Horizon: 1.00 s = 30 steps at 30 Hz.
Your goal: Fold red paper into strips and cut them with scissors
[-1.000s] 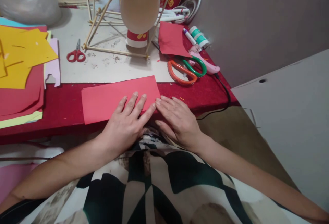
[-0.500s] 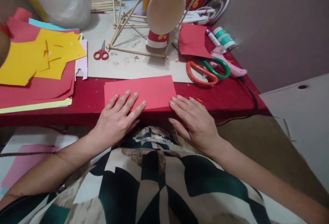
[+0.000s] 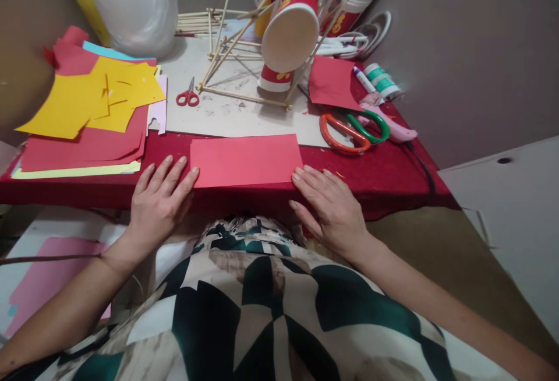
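A red sheet of paper (image 3: 247,161), a long rectangle, lies flat along the front edge of the table, directly before me. At its left end is my left hand (image 3: 161,197), fingers stretched out, with the thumb touching the paper's lower left corner and the other fingers on the red cloth. My right hand (image 3: 327,206) rests at the paper's lower right corner, its fingers extended and the fingertips on the edge. Neither hand grips anything.
Yellow paper pieces (image 3: 65,107) lie on stacked coloured sheets at left. Small red scissors (image 3: 187,96) lie on a grey board (image 3: 174,119). A stick frame (image 3: 244,96) with paper cups (image 3: 290,37) stands behind. Large scissors (image 3: 345,136) and a pink glue gun (image 3: 399,129) lie at right.
My left hand has slid left, from on top of the red paper to its left end. My right hand stays at the right corner. The view has shifted slightly.
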{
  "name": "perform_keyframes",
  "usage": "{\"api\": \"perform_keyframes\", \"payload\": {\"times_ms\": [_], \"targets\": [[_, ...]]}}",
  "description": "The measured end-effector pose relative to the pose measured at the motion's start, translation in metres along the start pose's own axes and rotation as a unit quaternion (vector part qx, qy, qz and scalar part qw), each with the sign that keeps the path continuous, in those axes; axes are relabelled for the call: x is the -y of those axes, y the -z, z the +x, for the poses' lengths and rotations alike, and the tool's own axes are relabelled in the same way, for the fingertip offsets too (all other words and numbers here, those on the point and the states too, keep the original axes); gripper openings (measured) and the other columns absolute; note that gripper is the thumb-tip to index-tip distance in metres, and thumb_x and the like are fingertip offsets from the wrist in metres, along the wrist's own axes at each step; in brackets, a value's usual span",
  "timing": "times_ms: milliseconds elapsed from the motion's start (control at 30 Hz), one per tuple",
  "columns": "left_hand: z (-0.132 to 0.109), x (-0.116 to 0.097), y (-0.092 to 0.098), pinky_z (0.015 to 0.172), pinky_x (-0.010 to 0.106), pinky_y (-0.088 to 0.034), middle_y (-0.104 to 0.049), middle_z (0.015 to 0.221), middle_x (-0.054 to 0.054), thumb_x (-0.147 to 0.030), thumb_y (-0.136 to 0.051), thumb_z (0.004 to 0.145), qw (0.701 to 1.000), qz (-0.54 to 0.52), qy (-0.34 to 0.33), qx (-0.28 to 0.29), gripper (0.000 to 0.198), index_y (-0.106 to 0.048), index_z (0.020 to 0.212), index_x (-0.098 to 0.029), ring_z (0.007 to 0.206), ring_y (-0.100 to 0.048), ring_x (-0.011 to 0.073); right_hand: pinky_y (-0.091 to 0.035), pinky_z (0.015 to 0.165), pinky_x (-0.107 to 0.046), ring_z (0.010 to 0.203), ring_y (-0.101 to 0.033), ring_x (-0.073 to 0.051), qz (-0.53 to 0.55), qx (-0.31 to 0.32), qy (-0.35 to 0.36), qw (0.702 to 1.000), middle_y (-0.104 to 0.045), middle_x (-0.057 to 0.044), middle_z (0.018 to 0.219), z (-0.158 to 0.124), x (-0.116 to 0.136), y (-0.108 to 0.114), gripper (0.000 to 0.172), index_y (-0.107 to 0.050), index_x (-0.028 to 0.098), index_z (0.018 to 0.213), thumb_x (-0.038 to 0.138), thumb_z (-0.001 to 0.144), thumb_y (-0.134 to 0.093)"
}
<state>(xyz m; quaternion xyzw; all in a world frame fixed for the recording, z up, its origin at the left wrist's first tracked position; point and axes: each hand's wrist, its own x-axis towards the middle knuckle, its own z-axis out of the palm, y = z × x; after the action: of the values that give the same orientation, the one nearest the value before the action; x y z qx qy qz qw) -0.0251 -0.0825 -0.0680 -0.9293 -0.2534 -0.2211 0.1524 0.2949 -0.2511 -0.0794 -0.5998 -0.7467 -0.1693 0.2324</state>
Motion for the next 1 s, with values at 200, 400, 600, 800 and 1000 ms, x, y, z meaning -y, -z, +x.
{"api": "perform_keyframes", "payload": {"times_ms": [200, 400, 600, 800, 1000], "targets": [[-0.01, -0.001, 0.008, 0.117, 0.054, -0.036, -0.059, 0.148, 0.022, -0.031, -0.068, 0.092, 0.996, -0.003, 0.086, -0.009, 0.065, -0.05, 0.152, -0.016, 0.142, -0.052, 0.0394, -0.052, 0.108, -0.051, 0.129, -0.066, -0.033, 0.01, -0.021, -0.004, 1.0, -0.072, -0.018, 0.134, -0.001, 0.0, -0.003, 0.057, -0.049, 0.018, 0.15, 0.02, 0.095, -0.065], [0.004, -0.019, 0.003, 0.118, 0.054, -0.038, -0.053, 0.154, 0.023, -0.023, -0.069, 0.089, 0.992, -0.083, 0.068, -0.059, 0.069, -0.046, 0.154, -0.02, 0.143, -0.052, 0.0344, -0.054, 0.104, -0.05, 0.124, -0.069, -0.032, 0.029, -0.062, 0.003, 0.998, -0.075, -0.017, 0.128, -0.001, -0.003, -0.007, 0.054, -0.052, 0.019, 0.146, 0.017, 0.093, -0.067], [0.028, -0.007, 0.007, 0.113, 0.051, -0.046, -0.076, 0.125, 0.012, -0.015, -0.059, 0.091, 0.964, -0.257, -0.047, -0.042, 0.031, -0.073, 0.118, -0.022, 0.126, -0.068, 0.0271, -0.055, 0.101, -0.05, 0.118, -0.072, -0.03, 0.07, -0.09, 0.014, 0.993, -0.078, -0.015, 0.119, 0.001, -0.012, -0.008, 0.054, -0.057, 0.02, 0.142, 0.012, 0.09, -0.069], [0.064, -0.012, 0.042, 0.098, 0.041, -0.058, -0.083, 0.097, 0.002, -0.022, -0.071, 0.088, 0.887, -0.433, 0.13, -0.09, 0.012, -0.081, 0.094, -0.027, 0.093, -0.077, 0.0218, -0.059, 0.096, -0.048, 0.112, -0.074, -0.029, 0.18, -0.132, -0.022, 0.974, -0.081, -0.01, 0.112, 0.036, -0.02, 0.008, 0.031, -0.075, 0.025, 0.118, 0.015, 0.089, -0.071], [0.105, -0.001, 0.049, 0.056, 0.025, -0.051, -0.07, 0.067, 0.0, -0.047, -0.078, 0.082, 0.75, -0.572, 0.319, -0.097, 0.03, -0.072, 0.071, -0.019, 0.061, -0.063, 0.0152, -0.062, 0.069, -0.033, 0.072, -0.076, -0.02, 0.405, -0.155, -0.196, 0.879, -0.081, -0.001, 0.079, 0.079, -0.016, 0.03, 0.005, -0.082, 0.028, 0.084, 0.025, 0.085, -0.078]]}}
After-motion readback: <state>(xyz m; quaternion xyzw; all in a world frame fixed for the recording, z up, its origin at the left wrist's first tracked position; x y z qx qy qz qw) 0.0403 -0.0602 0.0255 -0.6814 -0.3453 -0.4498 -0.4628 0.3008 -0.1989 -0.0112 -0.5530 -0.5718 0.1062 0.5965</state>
